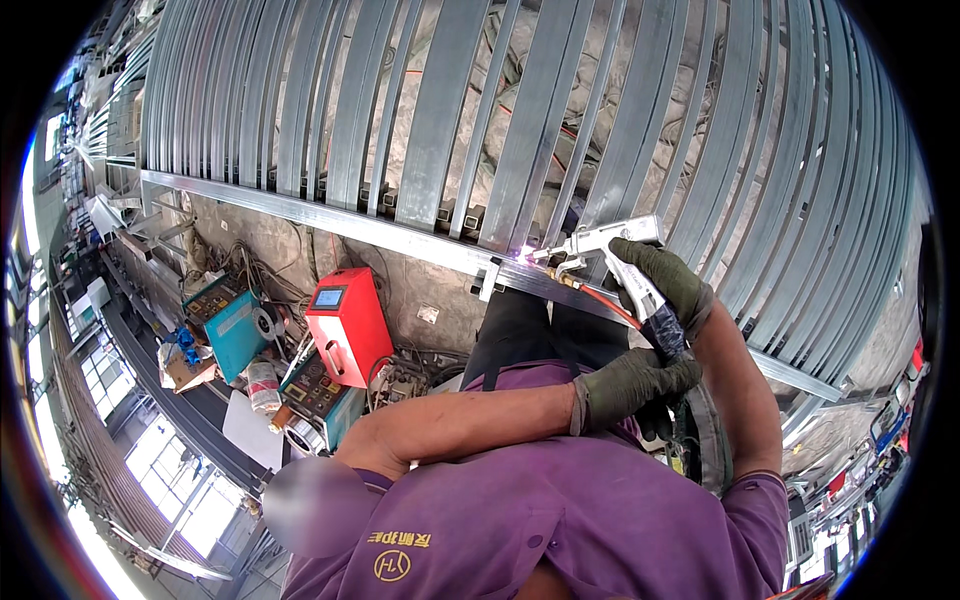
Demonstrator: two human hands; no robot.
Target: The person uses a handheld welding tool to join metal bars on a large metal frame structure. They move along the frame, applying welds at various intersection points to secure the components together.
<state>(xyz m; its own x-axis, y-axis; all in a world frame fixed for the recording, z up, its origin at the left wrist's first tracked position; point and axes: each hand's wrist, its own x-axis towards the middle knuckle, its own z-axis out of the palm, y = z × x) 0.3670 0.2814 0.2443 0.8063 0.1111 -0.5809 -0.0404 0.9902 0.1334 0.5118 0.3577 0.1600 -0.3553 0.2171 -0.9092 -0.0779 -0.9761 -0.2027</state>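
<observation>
My right hand, in a dark green work glove, is wrapped round the grip of a silver-white handheld welding torch. The torch's nozzle points left, and a bright pinkish-white glow shows at its tip, on the near rail of a metal frame. My left hand, gloved alike, is closed at the lower end of the grip, round the torch's cable; its fingertips are partly hidden. Grey rectangular metal tubes run side by side away from the rail. A small metal bracket sits on the rail left of the glow.
To the left stand a red machine with a screen and a teal machine with a wire spool. Tangled cables lie on the concrete floor. More hoses show between the tubes. The rail crosses just in front of my legs.
</observation>
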